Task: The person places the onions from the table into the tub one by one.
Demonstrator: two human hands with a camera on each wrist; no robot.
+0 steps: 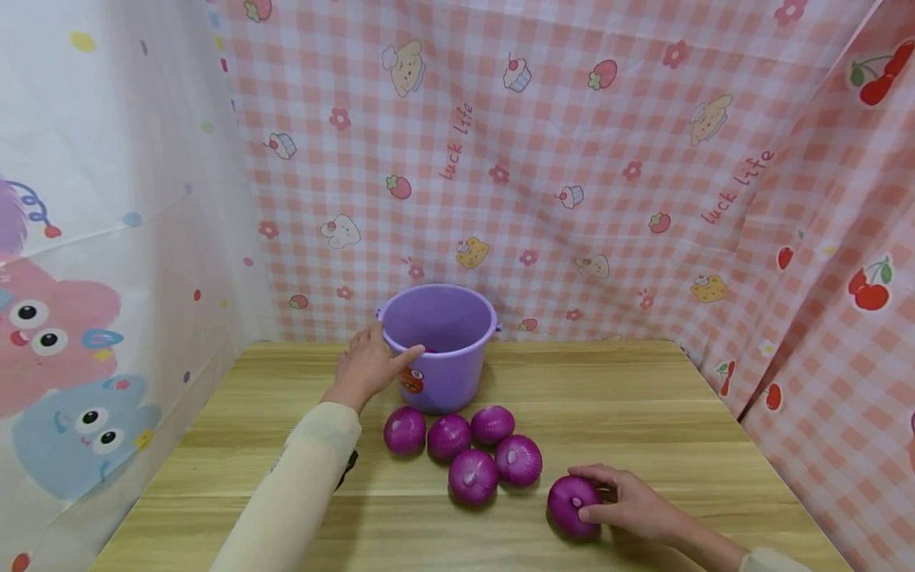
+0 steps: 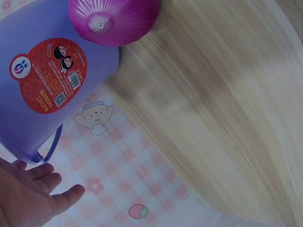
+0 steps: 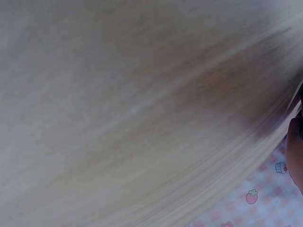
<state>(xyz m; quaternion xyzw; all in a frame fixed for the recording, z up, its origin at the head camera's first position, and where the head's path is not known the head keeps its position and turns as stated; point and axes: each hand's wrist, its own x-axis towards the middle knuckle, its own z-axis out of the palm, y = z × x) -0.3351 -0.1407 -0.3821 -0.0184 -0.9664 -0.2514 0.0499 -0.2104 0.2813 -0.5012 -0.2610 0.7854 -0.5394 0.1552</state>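
Note:
A purple bucket [image 1: 457, 373] with a red label stands toward the back of the table. My left hand [image 1: 368, 367] rests at its left rim, thumb along the near edge; in the left wrist view its loosely extended fingers [image 2: 68, 197] lie beside the rim and handle. At the front right my right hand [image 1: 632, 507] holds a red onion [image 1: 568, 508] between thumb and fingers, low over the table. Several more red onions [image 1: 473, 477] are grouped in front of the bucket. A bit of purple-red [image 1: 431, 350] shows inside the bucket; the rest of its inside is hidden.
The wood-grain table [image 1: 608, 397] ends at a pink checked cloth [image 1: 543, 206] behind and on the right. A white cartoon-print curtain [image 1: 143, 238] hangs on the left. The leftmost onion [image 1: 405, 431] lies close by the bucket's base.

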